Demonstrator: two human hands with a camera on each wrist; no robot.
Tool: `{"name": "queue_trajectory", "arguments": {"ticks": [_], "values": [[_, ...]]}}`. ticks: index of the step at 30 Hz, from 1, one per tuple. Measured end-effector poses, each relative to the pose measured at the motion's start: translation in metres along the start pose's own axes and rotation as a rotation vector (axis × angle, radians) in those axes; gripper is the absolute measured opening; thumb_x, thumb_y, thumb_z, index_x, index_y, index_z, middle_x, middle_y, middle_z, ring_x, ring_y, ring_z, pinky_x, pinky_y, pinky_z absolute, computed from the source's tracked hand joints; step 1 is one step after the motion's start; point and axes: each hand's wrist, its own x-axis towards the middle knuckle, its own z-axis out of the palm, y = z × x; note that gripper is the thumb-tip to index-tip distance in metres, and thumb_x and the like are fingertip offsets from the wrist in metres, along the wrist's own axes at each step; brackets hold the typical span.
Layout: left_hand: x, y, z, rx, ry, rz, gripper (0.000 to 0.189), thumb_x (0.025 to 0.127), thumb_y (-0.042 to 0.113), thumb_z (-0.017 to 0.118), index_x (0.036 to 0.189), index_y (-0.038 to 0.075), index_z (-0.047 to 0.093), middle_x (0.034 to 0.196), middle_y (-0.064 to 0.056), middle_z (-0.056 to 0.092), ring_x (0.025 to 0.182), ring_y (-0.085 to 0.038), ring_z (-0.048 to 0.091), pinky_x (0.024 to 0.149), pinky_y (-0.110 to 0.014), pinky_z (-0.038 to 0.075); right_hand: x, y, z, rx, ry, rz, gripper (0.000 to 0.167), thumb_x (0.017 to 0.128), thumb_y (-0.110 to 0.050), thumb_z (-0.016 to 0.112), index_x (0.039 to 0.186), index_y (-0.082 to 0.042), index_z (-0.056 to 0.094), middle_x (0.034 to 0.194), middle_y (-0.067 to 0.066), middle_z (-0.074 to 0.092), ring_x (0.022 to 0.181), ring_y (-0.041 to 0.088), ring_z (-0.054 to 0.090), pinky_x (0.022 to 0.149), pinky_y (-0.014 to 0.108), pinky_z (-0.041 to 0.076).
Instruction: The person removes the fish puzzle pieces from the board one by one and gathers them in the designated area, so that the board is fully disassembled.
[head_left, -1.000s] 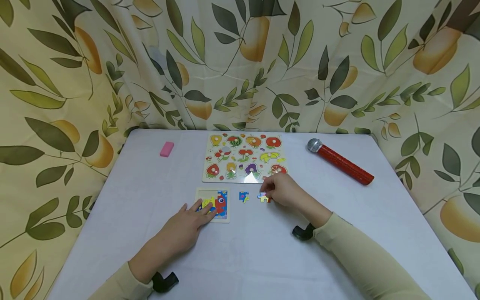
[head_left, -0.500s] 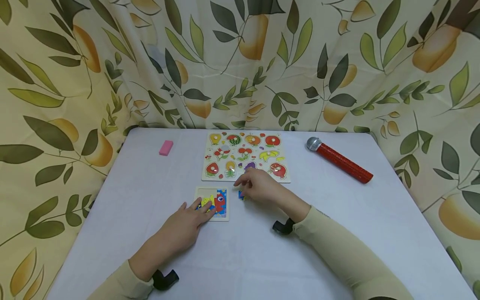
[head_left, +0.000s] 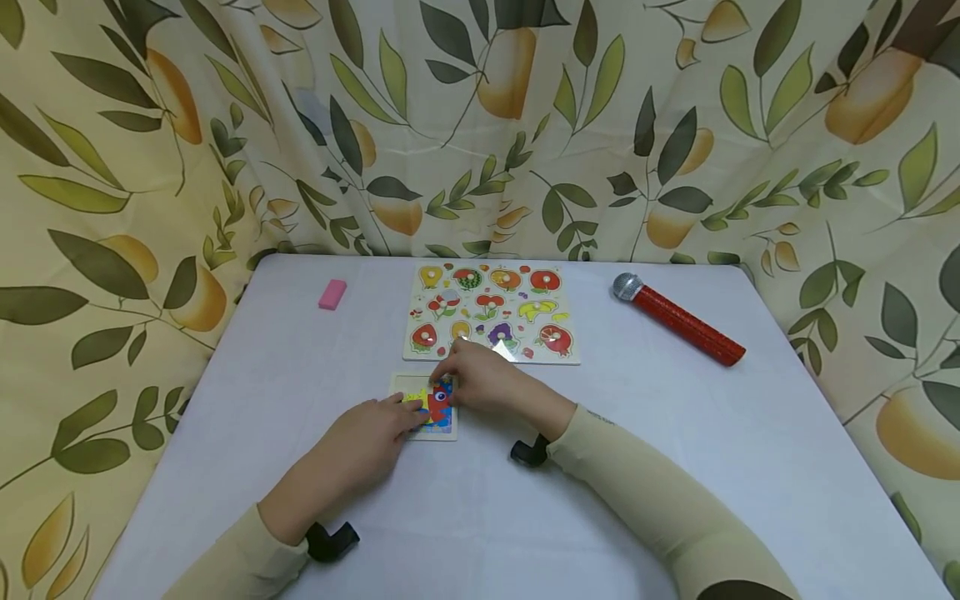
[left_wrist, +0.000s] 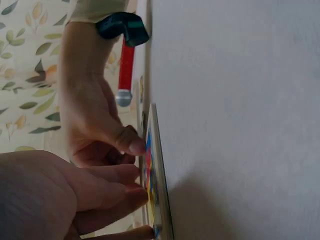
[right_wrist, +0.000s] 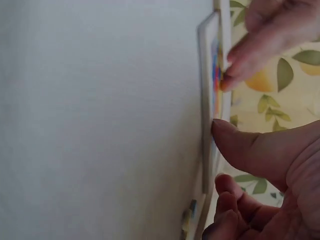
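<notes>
A small jigsaw puzzle tray (head_left: 408, 384) lies flat on the white table, its picture showing a red figure with a blue eye on blue and yellow. The left hand (head_left: 378, 425) rests on its left part with outstretched fingers. At its upper right side is the right hand (head_left: 483, 379), fingers bent and thumb against the tray, as the right wrist view shows. Any puzzle piece in that grip is hidden by the fingers. In the right wrist view, a loose blue-and-yellow puzzle piece (right_wrist: 187, 218) lies on the table beside the tray.
Behind the tray lies a larger fruit-picture board (head_left: 566, 354). A red microphone (head_left: 686, 327) with a silver head is at the back right, and a pink block (head_left: 332, 294) at the back left. A leaf-and-fruit patterned curtain (head_left: 480, 167) hangs behind the table.
The right hand has moved left from the loose puzzle pieces to the tray's upper right side. The left hand has stayed on the tray, its fingers shifting slightly.
</notes>
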Motion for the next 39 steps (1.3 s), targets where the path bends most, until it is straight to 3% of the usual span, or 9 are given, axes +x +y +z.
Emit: {"name": "queue_trajectory", "arguments": {"ticks": [4, 7, 10, 12, 15, 17, 30, 39], "values": [[0.001, -0.003, -0.001, -0.024, 0.058, 0.015, 0.035, 0.106, 0.023, 0.068, 0.14, 0.023, 0.074, 0.141, 0.0, 0.075, 0.139, -0.026, 0.067, 0.113, -0.051, 0.055, 0.001, -0.002, 0.002, -0.035, -0.008, 0.01, 0.029, 0.089, -0.015, 0.087, 0.115, -0.027, 0.084, 0.105, -0.002, 0.06, 0.093, 0.013, 0.056, 0.081, 0.029, 0.052], [0.001, 0.002, -0.001, 0.012, 0.095, 0.079, 0.034, 0.105, 0.022, 0.07, 0.138, 0.02, 0.075, 0.14, 0.0, 0.075, 0.137, -0.029, 0.068, 0.115, -0.051, 0.054, 0.0, -0.003, 0.001, -0.044, -0.003, 0.001, 0.027, 0.088, -0.016, 0.088, 0.112, -0.027, 0.085, 0.104, -0.002, 0.061, 0.093, 0.014, 0.056, 0.081, 0.03, 0.051], [0.002, 0.008, 0.003, 0.036, 0.071, 0.166, 0.036, 0.106, 0.021, 0.067, 0.141, 0.018, 0.073, 0.148, -0.001, 0.07, 0.143, -0.035, 0.062, 0.119, -0.055, 0.05, 0.001, -0.003, 0.0, -0.048, 0.004, -0.013, 0.026, 0.086, -0.015, 0.09, 0.109, -0.026, 0.085, 0.104, -0.001, 0.062, 0.092, 0.015, 0.056, 0.081, 0.031, 0.051], [0.001, 0.011, 0.007, 0.026, 0.01, 0.193, 0.039, 0.108, 0.024, 0.064, 0.147, 0.02, 0.069, 0.157, -0.002, 0.063, 0.15, -0.037, 0.055, 0.122, -0.059, 0.046, 0.001, -0.003, 0.0, -0.046, 0.003, -0.017, 0.025, 0.085, -0.015, 0.091, 0.107, -0.025, 0.085, 0.105, 0.0, 0.063, 0.093, 0.014, 0.056, 0.082, 0.031, 0.051], [0.0, 0.013, 0.012, 0.009, -0.071, 0.18, 0.043, 0.111, 0.027, 0.059, 0.153, 0.024, 0.063, 0.167, -0.003, 0.052, 0.157, -0.038, 0.046, 0.125, -0.063, 0.04, 0.002, -0.004, 0.0, -0.035, -0.002, -0.022, 0.024, 0.086, -0.013, 0.09, 0.107, -0.024, 0.085, 0.107, 0.001, 0.064, 0.095, 0.014, 0.056, 0.084, 0.031, 0.051], [-0.001, 0.013, 0.014, 0.015, -0.093, 0.162, 0.044, 0.111, 0.029, 0.059, 0.155, 0.026, 0.061, 0.169, -0.001, 0.049, 0.159, -0.037, 0.043, 0.126, -0.063, 0.038, 0.002, -0.004, 0.0, -0.037, -0.003, -0.022, 0.024, 0.087, -0.011, 0.088, 0.108, -0.024, 0.085, 0.108, 0.001, 0.064, 0.096, 0.015, 0.057, 0.085, 0.032, 0.052], [-0.001, 0.014, 0.015, -0.014, -0.132, 0.128, 0.046, 0.11, 0.029, 0.06, 0.157, 0.029, 0.058, 0.171, 0.0, 0.046, 0.162, -0.034, 0.038, 0.13, -0.061, 0.034, -0.001, -0.004, 0.002, 0.033, 0.02, -0.018, 0.024, 0.092, -0.002, 0.079, 0.103, -0.023, 0.082, 0.105, -0.001, 0.07, 0.097, 0.016, 0.061, 0.093, 0.037, 0.057], [-0.001, 0.013, 0.014, -0.022, -0.121, 0.133, 0.045, 0.11, 0.028, 0.06, 0.156, 0.028, 0.06, 0.17, -0.001, 0.048, 0.161, -0.036, 0.04, 0.13, -0.062, 0.033, 0.001, -0.006, 0.005, 0.112, 0.036, 0.027, 0.026, 0.097, -0.005, 0.078, 0.117, -0.021, 0.075, 0.103, -0.002, 0.075, 0.095, 0.016, 0.064, 0.093, 0.037, 0.059]]}}
